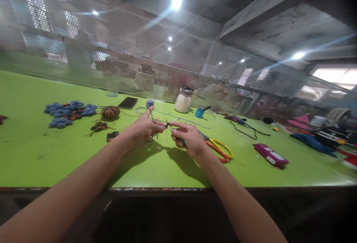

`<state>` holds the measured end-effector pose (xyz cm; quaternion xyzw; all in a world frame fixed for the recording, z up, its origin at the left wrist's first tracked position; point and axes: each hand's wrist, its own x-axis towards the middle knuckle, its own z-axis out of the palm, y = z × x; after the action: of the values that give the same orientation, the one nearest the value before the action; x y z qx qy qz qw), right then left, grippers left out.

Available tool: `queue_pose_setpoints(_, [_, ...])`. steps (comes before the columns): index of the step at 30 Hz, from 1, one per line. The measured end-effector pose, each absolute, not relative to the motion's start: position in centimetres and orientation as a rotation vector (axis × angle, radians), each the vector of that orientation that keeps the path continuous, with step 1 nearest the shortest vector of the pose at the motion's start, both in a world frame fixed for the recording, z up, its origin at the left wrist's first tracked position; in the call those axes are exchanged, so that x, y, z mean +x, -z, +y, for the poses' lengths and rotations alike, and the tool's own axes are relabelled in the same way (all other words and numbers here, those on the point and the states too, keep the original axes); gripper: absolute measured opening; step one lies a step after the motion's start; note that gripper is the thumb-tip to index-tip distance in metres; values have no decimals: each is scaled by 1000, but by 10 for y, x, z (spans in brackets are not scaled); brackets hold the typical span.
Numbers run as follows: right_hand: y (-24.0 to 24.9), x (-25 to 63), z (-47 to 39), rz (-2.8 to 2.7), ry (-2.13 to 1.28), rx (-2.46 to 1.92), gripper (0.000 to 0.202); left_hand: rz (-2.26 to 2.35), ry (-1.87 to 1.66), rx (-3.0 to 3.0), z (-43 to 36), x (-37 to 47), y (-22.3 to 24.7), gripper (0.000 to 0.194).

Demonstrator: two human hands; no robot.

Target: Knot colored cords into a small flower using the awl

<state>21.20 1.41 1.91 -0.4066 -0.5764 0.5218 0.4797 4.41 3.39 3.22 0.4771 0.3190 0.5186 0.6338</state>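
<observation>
My left hand (146, 124) is closed, pinching a small dark piece of crocheted yarn (167, 125), with its index finger raised. Dark yarn (152, 114) runs over that finger and hangs below the hand. Fingertips of my right hand (188, 137) meet the piece from the other side. They are closed round a thin crochet hook (182, 141), of which a green handle shows under the fingers. Scissors (220, 150) with red and yellow handles lie beside my right wrist. Left of my left hand are small dark multicoloured crochet pieces (99, 127) and a variegated yarn ball (110, 113).
Blue crocheted flowers (71, 111) lie at the left on the green table (69, 161). Behind my hands are a phone (128, 103), blue yarn ball (150, 104), white flask (183, 101) and blue pot (199, 112). A purple box (270, 155) and dark cord (251, 134) lie right.
</observation>
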Motion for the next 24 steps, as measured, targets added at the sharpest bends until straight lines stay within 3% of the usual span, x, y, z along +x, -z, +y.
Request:
queue_pose_setpoints(8, [-25, 218, 14, -1417, -1369, -1021, 47, 799, -1202, 1244, 34, 43, -32, 108])
queue_pose_setpoints(16, [-19, 214, 16, -1762, -944, -1217, 29, 1095, -1171, 1728, 36, 50, -29, 106])
queue_pose_setpoints(21, [-15, 206, 18, -1416, -1251, -1227, 22, 1391, -1255, 1977, 30, 61, -23, 89])
queue_pose_setpoints(24, [-14, 205, 19, -1187, -1451, -1052, 27, 1229, -1462, 1822, 28, 64, -22, 86])
